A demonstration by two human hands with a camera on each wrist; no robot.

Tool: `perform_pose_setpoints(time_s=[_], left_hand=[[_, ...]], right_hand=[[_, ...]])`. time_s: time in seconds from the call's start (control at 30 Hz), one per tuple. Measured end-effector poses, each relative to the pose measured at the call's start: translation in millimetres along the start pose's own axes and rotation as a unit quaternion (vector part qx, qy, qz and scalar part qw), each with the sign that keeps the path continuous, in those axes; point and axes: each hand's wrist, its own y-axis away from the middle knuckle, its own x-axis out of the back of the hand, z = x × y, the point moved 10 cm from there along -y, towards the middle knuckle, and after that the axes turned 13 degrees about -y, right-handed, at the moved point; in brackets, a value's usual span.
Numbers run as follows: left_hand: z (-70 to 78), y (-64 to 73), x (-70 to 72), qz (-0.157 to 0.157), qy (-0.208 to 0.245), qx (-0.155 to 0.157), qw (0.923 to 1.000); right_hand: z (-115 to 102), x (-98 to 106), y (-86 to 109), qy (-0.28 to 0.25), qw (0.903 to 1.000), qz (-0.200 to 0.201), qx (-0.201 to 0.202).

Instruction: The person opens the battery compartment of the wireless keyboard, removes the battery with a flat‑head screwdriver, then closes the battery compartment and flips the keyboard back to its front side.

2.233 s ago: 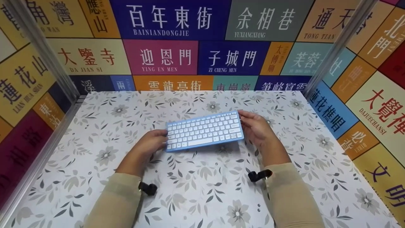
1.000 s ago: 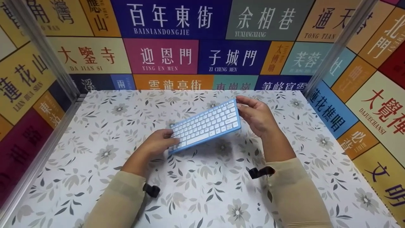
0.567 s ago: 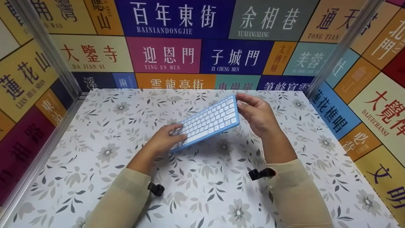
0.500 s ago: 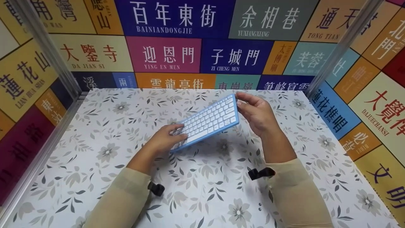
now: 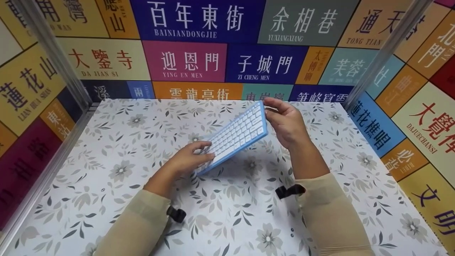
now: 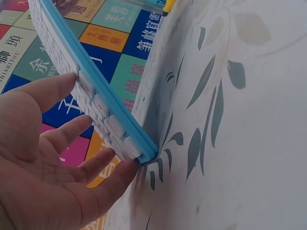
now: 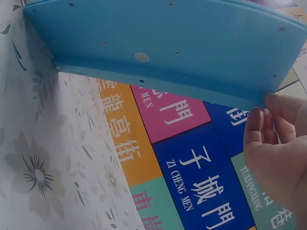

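Note:
A small keyboard (image 5: pixel 236 133) with white keys and a blue frame is held tilted, its right end raised and its left end low, close over the table. My right hand (image 5: pixel 286 122) pinches its upper right corner between thumb and fingers. The right wrist view shows the blue underside (image 7: pixel 158 43) with small screws and a round sticker. At the low end my left hand (image 5: pixel 188 156) rests its thumb and fingertips on the keys. In the left wrist view those fingers (image 6: pixel 103 165) are spread along the key side, with one fingertip right at the bottom corner.
Grey leaves and flowers pattern the white tabletop (image 5: pixel 227 213). Behind it stands a wall of coloured sign panels (image 5: pixel 185 62), and clear upright posts (image 5: pixel 67 67) mark the corners. A small yellow item (image 6: pixel 168 6) shows at the top of the left wrist view.
My right hand has lifted the keyboard's right end up and away, so it tilts more steeply. The left hand has moved from the left edge onto the keys, shifting rightward.

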Motion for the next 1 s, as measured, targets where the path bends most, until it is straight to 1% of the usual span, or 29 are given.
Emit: perform_pose_setpoints(time_s=[0.13,0.23,0.33,0.5,0.63,0.77,0.87,1.0], left_hand=[[-0.9,-0.1,-2.9,-0.005,0.017,0.008,0.9998],[-0.9,0.5,-5.3,-0.005,0.04,0.016,0.9991],[0.1,0.2,-10.5,-0.009,0.069,0.015,0.9975],[2.7,0.4,-19.9,-0.022,0.111,0.017,0.9934],[6.5,1.2,-22.2,-0.026,0.12,0.018,0.9922],[17.2,3.6,-16.2,-0.012,0.113,0.009,0.9934],[32.5,6.7,-8.0,0.01,0.102,-0.013,0.9946],[56.5,12.4,1.7,0.036,0.102,-0.049,0.9929]], right_hand=[[0,-3,-2.0,-0.011,0.9999,-0.009,0.003],[0,-5,-2.9,-0.011,0.9999,-0.012,0.003],[-2,-8,-2.9,-0.008,0.9998,-0.016,0.009],[-12,-16,-3.3,-0.004,0.9988,-0.03,0.038],[-20,-23,-2.8,0.005,0.9974,-0.046,0.056],[-24,-28,-2.8,0.011,0.9966,-0.054,0.061],[-25,-32,-2.8,0.013,0.9968,-0.054,0.058],[-25,-36,-2.7,0.014,0.997,-0.054,0.055]])
